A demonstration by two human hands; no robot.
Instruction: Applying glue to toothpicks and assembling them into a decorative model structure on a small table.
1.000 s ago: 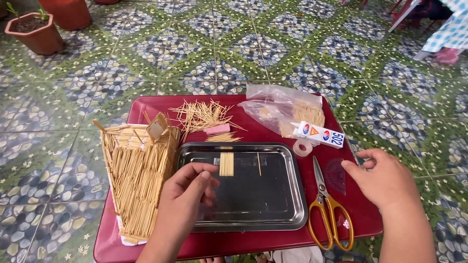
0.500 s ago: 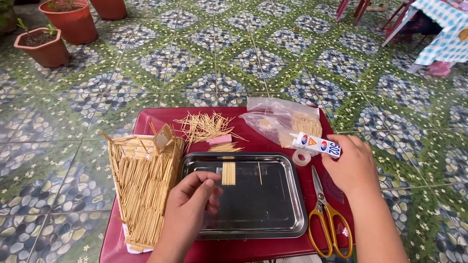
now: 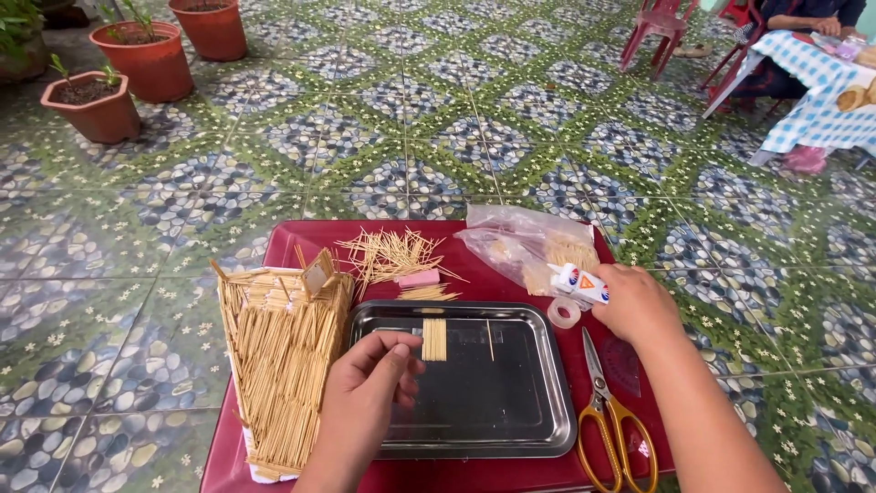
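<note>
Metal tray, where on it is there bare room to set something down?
The metal tray is bare right of the single stick and along its near half. It is crowded at the far edge, where the left hand meets the glued stick panel.

- A clear plastic bag (image 3: 525, 245) lies at the far right corner of the red table (image 3: 292, 245). It is crumpled and see-through, with pale straw-coloured sticks showing inside.
- A small glue tube (image 3: 578, 283) sits toward the table's right edge, just on the near side of the bag and touching it. It is white with a red and blue label, and the right hand (image 3: 634, 306) closes around its right end.
</note>
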